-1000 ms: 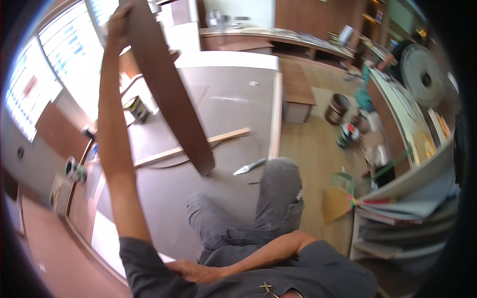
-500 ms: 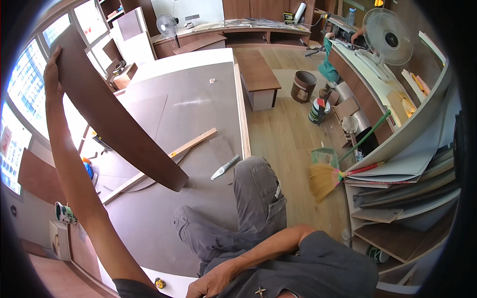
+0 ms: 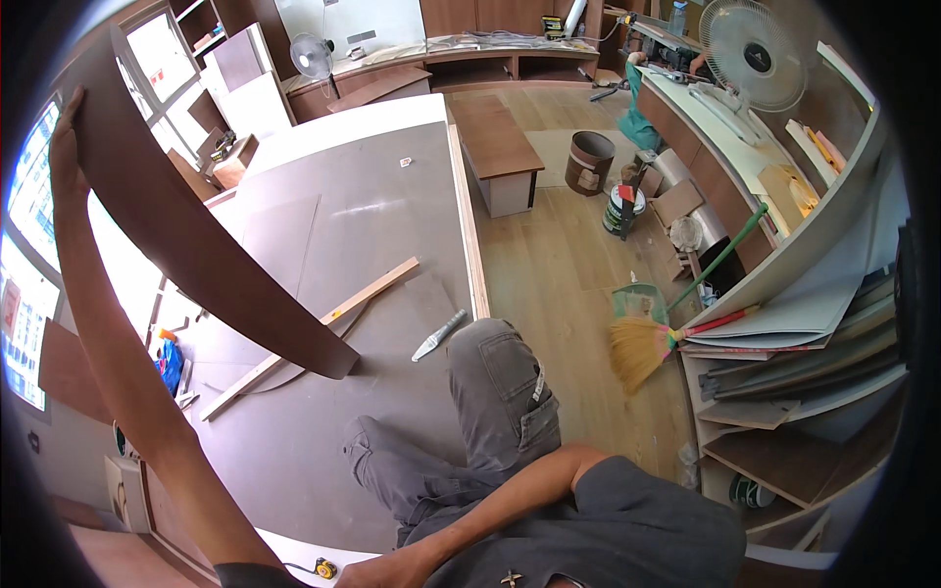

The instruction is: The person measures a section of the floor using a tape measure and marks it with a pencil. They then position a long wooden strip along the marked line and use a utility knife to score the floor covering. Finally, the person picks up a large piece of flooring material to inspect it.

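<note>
A long brown curved board (image 3: 201,235) stands up on a slant at the left, its lower end on the large brown panel (image 3: 392,235). My left hand (image 3: 67,147), arm stretched out, grips the board's edge near the top. My right hand (image 3: 365,572) lies low in front of my body, cut off by the lower edge, its fingers hidden. Close to it is a small yellow and black tape measure (image 3: 324,567). A wooden strip (image 3: 323,328) lies across the panel behind the board's lower end, and a grey caulk tube (image 3: 438,335) lies near my knee.
A straw broom (image 3: 642,348) and a green dustpan (image 3: 639,302) stand on the wooden floor to the right. Beyond are a brown bucket (image 3: 590,163), a paint can (image 3: 623,210) and a low brown cabinet (image 3: 495,147). Shelves with stacked boards (image 3: 784,377) line the right side.
The board and my left hand have shifted slightly left in the view. My right hand has slid down and left, mostly out of the picture.
</note>
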`<state>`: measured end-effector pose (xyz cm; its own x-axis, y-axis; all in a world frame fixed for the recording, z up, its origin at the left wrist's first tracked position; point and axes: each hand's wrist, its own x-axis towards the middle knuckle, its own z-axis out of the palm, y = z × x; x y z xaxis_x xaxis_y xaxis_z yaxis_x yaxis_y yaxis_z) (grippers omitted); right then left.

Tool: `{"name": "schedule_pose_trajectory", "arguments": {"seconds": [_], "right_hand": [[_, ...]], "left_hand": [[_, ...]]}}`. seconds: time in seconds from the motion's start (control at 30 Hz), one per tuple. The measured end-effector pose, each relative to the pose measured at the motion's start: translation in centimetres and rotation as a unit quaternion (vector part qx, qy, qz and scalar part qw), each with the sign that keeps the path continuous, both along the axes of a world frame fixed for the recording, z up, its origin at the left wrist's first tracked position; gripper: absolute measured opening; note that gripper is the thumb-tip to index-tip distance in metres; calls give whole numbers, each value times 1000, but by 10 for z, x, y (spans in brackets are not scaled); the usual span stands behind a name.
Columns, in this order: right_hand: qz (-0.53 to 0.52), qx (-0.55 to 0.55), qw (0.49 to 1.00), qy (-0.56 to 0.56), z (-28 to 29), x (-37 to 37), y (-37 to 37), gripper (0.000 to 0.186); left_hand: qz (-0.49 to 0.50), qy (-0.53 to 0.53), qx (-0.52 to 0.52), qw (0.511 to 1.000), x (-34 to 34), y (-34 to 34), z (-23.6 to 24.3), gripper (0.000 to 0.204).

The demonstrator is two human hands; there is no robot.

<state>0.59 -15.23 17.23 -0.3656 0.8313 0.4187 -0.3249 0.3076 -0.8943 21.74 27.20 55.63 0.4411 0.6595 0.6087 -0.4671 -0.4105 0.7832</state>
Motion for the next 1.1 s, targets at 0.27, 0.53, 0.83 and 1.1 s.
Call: {"name": "schedule_pose_trajectory", "arguments": {"seconds": [0.27,0.53,0.83,1.1], "right_hand": [[-151,176,972,-39,-60,-41,29,32],[-189,347,916,-74,-13,32,3,26],[-237,305,921,-48,-26,28,-17,32],[-158,194,960,-126,-25,48,-28,16]], "left_hand": [[-14,-4,-10,1000,14,-15,-5,46],[-14,-2,-8,1000,10,-6,5,45],[-20,3,-14,1000,14,-1,-8,44],[-35,1,-28,999,5,14,-22,43]]}}
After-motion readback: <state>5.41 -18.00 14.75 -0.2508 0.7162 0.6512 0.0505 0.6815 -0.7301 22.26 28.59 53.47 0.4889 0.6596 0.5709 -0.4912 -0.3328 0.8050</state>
